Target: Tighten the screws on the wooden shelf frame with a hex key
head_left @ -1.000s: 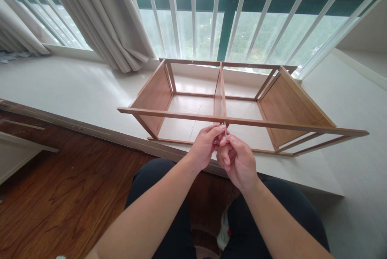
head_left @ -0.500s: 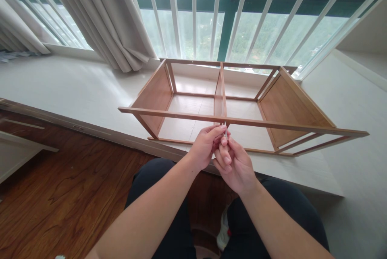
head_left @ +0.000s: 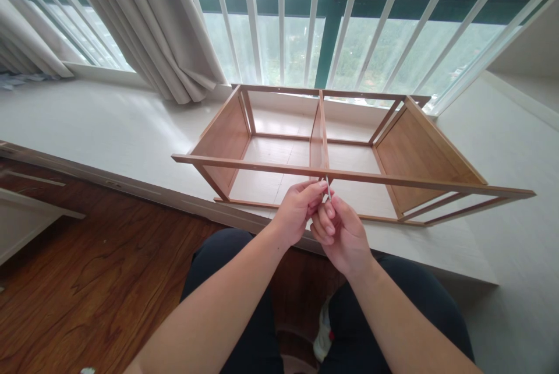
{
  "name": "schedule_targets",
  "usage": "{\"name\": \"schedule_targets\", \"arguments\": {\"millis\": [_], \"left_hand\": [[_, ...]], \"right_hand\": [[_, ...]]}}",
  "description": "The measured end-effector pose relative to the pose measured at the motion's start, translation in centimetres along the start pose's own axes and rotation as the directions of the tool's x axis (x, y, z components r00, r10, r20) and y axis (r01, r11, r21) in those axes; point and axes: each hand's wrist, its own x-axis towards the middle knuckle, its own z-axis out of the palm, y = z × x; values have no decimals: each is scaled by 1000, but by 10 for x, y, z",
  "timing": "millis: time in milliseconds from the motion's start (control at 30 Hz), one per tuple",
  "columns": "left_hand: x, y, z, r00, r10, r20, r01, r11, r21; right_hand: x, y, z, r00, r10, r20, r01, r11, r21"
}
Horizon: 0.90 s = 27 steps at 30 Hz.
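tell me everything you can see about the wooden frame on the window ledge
The wooden frame is an open, light-brown rack lying on its side on the white ledge before the barred window. It has thin rails, two solid end panels and one middle divider that makes two bays; no back panel shows. The left hand and right hand meet just under the near rail's middle joint, pinching a small metal tool there.
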Motion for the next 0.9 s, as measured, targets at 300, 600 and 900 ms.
{"name": "schedule_targets", "arguments": {"millis": [300, 600, 900], "left_hand": [[-1, 0, -2, 1000, 17, 12, -17, 999, 44], [-3, 0, -1, 998, -11, 59, 11, 1000, 2], [-3, 1, -1, 999, 5, 51, -5, 1000, -1]], "right_hand": [[2, -1, 6, 992, -116, -45, 110, 988, -112], [0, -6, 0, 844, -536, -33, 319, 549, -772], [-3, -7, -2, 880, -475, 13, 309, 551, -775]]}}
